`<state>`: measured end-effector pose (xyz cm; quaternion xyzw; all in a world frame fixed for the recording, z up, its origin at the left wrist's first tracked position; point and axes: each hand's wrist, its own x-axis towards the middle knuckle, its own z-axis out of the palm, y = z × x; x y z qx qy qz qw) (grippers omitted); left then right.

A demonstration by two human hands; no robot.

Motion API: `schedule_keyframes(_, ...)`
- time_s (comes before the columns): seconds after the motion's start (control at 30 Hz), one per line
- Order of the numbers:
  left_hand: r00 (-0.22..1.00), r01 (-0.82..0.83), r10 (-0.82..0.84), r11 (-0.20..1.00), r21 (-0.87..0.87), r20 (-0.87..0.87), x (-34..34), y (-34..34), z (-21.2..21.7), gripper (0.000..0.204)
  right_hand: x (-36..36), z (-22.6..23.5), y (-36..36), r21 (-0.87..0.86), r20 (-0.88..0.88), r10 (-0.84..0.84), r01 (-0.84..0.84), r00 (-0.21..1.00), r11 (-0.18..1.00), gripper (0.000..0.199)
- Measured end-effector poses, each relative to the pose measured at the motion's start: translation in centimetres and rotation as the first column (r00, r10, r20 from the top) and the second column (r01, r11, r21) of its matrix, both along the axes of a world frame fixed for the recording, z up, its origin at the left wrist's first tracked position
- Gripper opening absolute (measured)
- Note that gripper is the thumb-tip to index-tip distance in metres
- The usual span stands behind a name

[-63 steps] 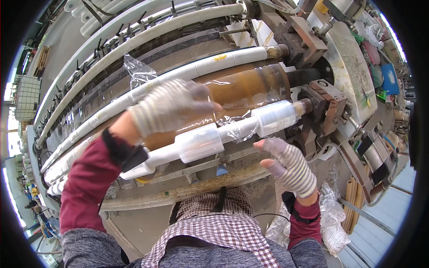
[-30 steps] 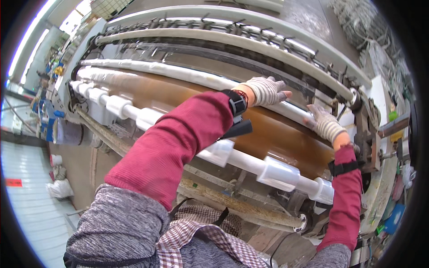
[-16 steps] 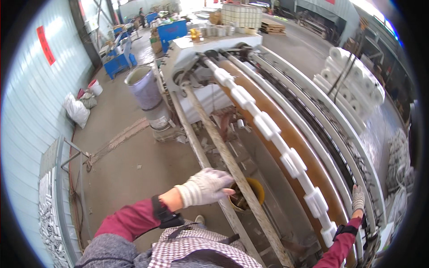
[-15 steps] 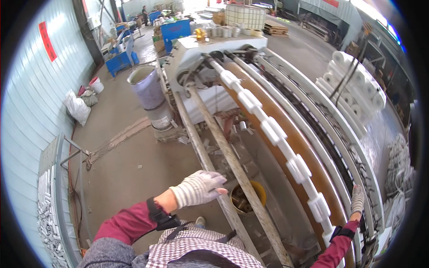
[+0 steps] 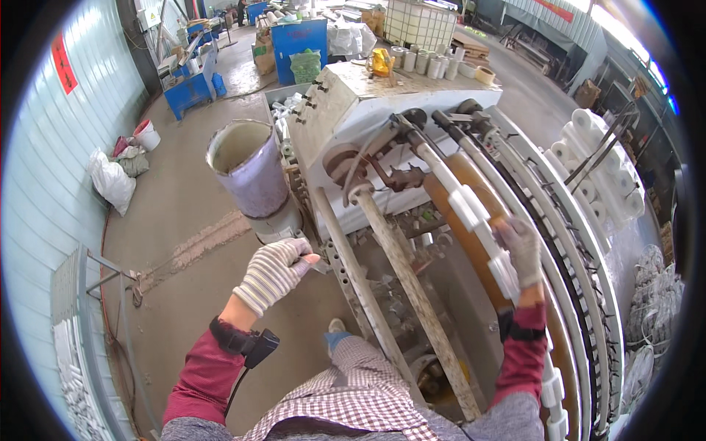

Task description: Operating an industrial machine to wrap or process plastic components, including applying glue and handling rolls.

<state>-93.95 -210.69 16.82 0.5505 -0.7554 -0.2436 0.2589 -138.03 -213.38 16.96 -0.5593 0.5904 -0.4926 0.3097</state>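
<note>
Grey drum (image 5: pixel 248 173) at 10 o'clock, open top, pale crusted inside, contents not discernible. White caged tank (image 5: pixel 419 22) at 12, stacked white rolls (image 5: pixel 599 173) at 2. Machine (image 5: pixel 375 110): boxy white housing, long rusty bar (image 5: pixel 415 294), tan roller (image 5: pixel 478 220) under white plastic blocks. Left hand (image 5: pixel 273 272), knit-gloved, loosely curled, free, beside a perforated steel rail (image 5: pixel 353 283). Right hand (image 5: pixel 521 250), at 3, gloved, clamped on a white block (image 5: pixel 504 273).
</note>
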Motion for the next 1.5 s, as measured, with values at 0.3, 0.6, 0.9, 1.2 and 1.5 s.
schedule_keyframes(0.3, 0.985, -0.089, 0.1, 0.993, 0.081, -0.143, 10.8, -20.6, 0.0, 0.019, 20.3, -1.9, -39.4, -0.092, -0.229, -0.001, -0.021, 0.973, 0.996, 0.026)
schedule_keyframes(0.6, 0.987, -0.026, -0.01, 0.974, -0.226, -0.159, 10.1, -52.7, -6.6, 0.031, 26.4, -2.9, -58.3, 0.004, -0.786, -0.343, 0.56, 0.514, 0.829, 0.053)
schedule_keyframes(0.9, 0.974, 0.192, -0.197, 0.98, -0.057, -0.111, 6.4, -66.7, -9.7, 0.027, 26.1, -1.1, -58.1, 0.279, -0.774, 0.02, 0.312, 0.633, 0.908, 0.035)
schedule_keyframes(1.2, 0.957, 0.238, -0.279, 0.912, -0.333, -0.082, 8.3, -65.3, -8.3, 0.046, 27.6, -1.9, -52.4, 0.146, -0.594, -0.022, 0.135, 0.804, 0.98, 0.021)
schedule_keyframes(1.5, 0.523, 0.779, -0.45, 0.597, 0.192, -0.724, 1.3, -43.9, -2.3, 0.01, 32.6, -3.5, -27.3, -0.018, -0.11, -0.26, 0.26, 0.959, 0.965, 0.019)
